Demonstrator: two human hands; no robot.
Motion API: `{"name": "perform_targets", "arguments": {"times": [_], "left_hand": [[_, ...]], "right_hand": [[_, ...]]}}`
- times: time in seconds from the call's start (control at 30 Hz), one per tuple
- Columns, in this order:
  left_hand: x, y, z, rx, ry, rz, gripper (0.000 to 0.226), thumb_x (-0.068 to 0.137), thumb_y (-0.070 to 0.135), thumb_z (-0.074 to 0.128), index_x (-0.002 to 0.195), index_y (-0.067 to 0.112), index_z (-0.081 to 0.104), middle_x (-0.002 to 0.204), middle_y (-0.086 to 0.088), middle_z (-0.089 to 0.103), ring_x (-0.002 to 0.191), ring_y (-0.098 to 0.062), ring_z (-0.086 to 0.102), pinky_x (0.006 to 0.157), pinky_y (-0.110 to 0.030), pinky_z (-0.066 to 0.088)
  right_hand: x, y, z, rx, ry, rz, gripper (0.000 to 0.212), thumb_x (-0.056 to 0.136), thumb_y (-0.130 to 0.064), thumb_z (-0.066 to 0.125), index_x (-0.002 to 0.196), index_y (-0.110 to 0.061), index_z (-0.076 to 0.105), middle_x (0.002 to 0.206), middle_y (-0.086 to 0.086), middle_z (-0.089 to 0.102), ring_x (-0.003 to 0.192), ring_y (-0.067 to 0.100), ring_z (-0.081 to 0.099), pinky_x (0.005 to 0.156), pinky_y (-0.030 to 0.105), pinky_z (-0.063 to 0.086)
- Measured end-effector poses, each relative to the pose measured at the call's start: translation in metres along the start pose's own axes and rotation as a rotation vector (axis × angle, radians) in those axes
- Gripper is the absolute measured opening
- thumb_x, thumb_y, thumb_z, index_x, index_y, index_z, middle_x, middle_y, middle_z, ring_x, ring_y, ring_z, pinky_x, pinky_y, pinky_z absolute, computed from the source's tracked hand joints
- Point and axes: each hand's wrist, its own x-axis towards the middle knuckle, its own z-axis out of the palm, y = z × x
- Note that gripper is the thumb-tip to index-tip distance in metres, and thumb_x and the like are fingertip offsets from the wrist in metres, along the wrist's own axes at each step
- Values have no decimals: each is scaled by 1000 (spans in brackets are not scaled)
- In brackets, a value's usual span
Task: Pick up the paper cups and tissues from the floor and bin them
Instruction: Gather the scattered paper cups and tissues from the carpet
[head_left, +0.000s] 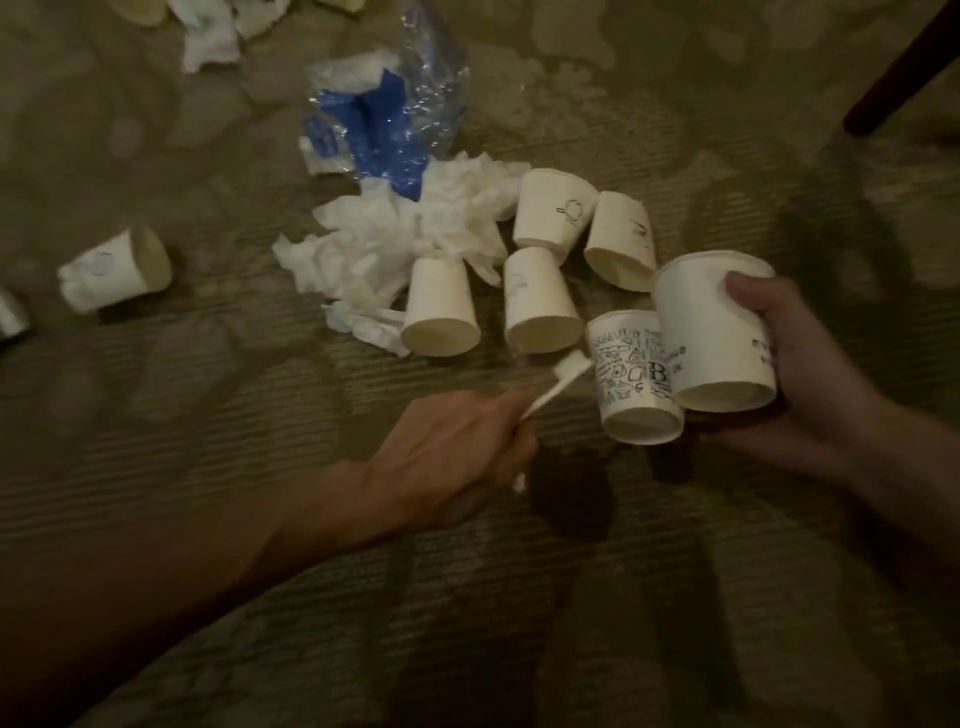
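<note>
Carpeted indoor room, dimly lit, likely hotel room or lounge; exact kind unclear. Olive-beige patterned carpet (234, 519) with ribbed weave and pale blotched motifs covers whole floor. Dark wooden furniture leg (898, 78) stands on carpet at upper right. Litter across floor: white paper cups lying on sides (441, 312), one doodle-printed white paper cup (636, 379), crumpled white tissues (395, 239), clear-and-blue crinkled plastic wrapper (384, 114). No workbench, tools or kitchen fittings in view
</note>
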Motion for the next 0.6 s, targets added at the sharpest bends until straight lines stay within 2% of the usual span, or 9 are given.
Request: {"name": "perform_targets", "arguments": {"times": [0.1,0.13,0.2,0.23,0.3,0.4,0.47,0.53,0.6], "left_hand": [[-15,-10,-28,-278,69,-239,39,103,47,33,78,27,55,66,11,64,62,-1,63,51,-14,42],[-14,-17,-36,-348,110,-319,42,103,48,34,77,26,58,65,11,64,62,2,64,49,-12,41],[-9,-38,-48,-473,233,-472,44,104,47,37,79,22,63,62,10,63,57,5,61,46,-11,40],[-6,-49,-52,-537,299,-535,44,103,46,39,79,20,65,58,10,62,52,5,59,44,-10,40],[-1,-67,-55,-610,407,-613,45,102,48,44,81,17,69,56,10,64,50,2,59,42,-12,40],[12,-85,-52,-678,489,-685,41,99,51,50,84,18,70,71,5,69,63,-6,63,52,-21,46],[22,-90,-47,-750,493,-726,41,97,54,52,87,19,71,79,2,71,70,-9,65,58,-25,51],[31,-92,-42,-782,441,-751,42,95,56,53,91,18,70,84,1,71,67,-9,64,50,-23,48],[37,-93,-37,-829,362,-751,41,94,56,55,97,17,69,86,3,69,65,-7,61,41,-16,41]], "right_hand": [[4,-10,22,-42,-42,-30,37,93,-50,44,99,-24,70,90,5,77,77,20,75,70,37,57],[5,-13,29,-45,-51,-37,39,92,-51,45,98,-24,71,96,7,77,85,23,74,78,41,56],[9,-15,44,-45,-76,-36,44,88,-55,47,107,-24,71,113,11,73,104,31,69,97,53,45],[12,-16,52,-44,-87,-31,47,86,-56,47,114,-24,69,118,12,71,107,32,67,100,55,41],[18,-16,68,-53,-99,-29,52,84,-57,49,120,-24,66,119,12,71,108,31,67,99,57,41],[32,-17,91,-77,-102,-36,51,83,-56,51,119,-23,66,120,11,71,112,32,66,97,58,46],[41,-16,103,-93,-105,-28,54,81,-55,54,121,-22,65,119,10,71,107,30,69,91,56,51],[50,-15,112,-104,-118,-18,60,76,-55,58,124,-20,64,118,10,72,99,28,71,83,50,55],[57,-14,117,-133,-134,-24,56,80,-54,57,124,-20,64,113,9,73,95,27,72,80,47,55]]}}
